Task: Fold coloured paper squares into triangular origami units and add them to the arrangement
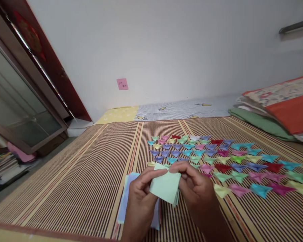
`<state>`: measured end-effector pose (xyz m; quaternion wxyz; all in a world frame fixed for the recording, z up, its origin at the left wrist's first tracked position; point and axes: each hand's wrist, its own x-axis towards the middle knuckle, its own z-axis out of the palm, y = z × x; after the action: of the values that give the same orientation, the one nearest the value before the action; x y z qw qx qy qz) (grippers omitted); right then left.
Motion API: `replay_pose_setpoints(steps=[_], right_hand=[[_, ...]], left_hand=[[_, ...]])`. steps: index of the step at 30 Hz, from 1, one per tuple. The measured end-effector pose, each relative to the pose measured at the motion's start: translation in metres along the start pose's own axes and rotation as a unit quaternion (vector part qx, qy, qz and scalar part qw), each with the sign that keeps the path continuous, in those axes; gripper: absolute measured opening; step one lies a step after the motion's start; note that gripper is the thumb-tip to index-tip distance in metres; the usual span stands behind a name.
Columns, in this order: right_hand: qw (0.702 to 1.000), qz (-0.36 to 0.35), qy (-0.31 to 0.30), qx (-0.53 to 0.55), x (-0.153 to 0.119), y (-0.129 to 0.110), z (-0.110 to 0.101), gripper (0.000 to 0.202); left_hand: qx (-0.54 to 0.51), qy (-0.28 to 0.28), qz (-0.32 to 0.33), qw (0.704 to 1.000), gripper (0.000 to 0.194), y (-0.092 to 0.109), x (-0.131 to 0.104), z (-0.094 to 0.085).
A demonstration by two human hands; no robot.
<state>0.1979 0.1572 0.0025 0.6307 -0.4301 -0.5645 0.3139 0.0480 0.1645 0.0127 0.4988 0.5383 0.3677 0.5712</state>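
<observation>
A light green sheet of paper (165, 185), folded in layers, is held up between my two hands over the striped mat. My left hand (143, 191) pinches its left side, with the thumb lying across the front. On the upper right edge, the fingers and thumb of my right hand (193, 181) grip the same paper. Behind my left hand lies a stack of square paper sheets (125, 201), blue and pale green at its edges and partly hidden by the hand. Rows of small folded paper pieces (222, 176) in many colours spread beyond and right of my hands.
The striped bamboo mat (91, 174) covers the surface, with patterned cloth (166, 111) along the wall. Folded bedding (280, 111) is piled at the right. A pink note (122, 84) sticks to the wall. Books (2, 166) and a glass-panelled cabinet (22, 97) stand at the left.
</observation>
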Motion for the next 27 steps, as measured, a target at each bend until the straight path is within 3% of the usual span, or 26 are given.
replay_pose_setpoints(steps=[4, 8, 14, 19, 23, 27], right_hand=[[0.993, 0.106, 0.020, 0.047, 0.001, 0.001, -0.003, 0.025], [0.987, 0.144, 0.013, 0.075, 0.002, 0.004, 0.002, 0.029], [0.993, 0.105, 0.033, 0.032, 0.002, 0.008, 0.004, 0.017], [0.995, 0.095, 0.003, -0.002, 0.001, 0.005, 0.000, 0.025], [0.995, 0.100, 0.011, 0.002, 0.002, 0.001, 0.001, 0.030], [0.995, 0.083, -0.034, -0.033, 0.002, -0.003, 0.001, 0.028]], left_hand=[[0.156, 0.026, 0.043, 0.987, 0.042, -0.004, -0.002, -0.008], [0.245, 0.009, 0.051, 0.968, 0.057, -0.002, -0.004, -0.009], [0.020, -0.033, -0.051, 0.998, 0.080, 0.003, -0.003, -0.004], [-0.023, -0.017, -0.099, 0.995, 0.027, -0.003, 0.001, -0.002], [-0.041, -0.017, -0.112, 0.993, 0.028, -0.006, 0.002, -0.002], [-0.034, -0.022, -0.137, 0.990, 0.032, -0.006, 0.000, -0.004]])
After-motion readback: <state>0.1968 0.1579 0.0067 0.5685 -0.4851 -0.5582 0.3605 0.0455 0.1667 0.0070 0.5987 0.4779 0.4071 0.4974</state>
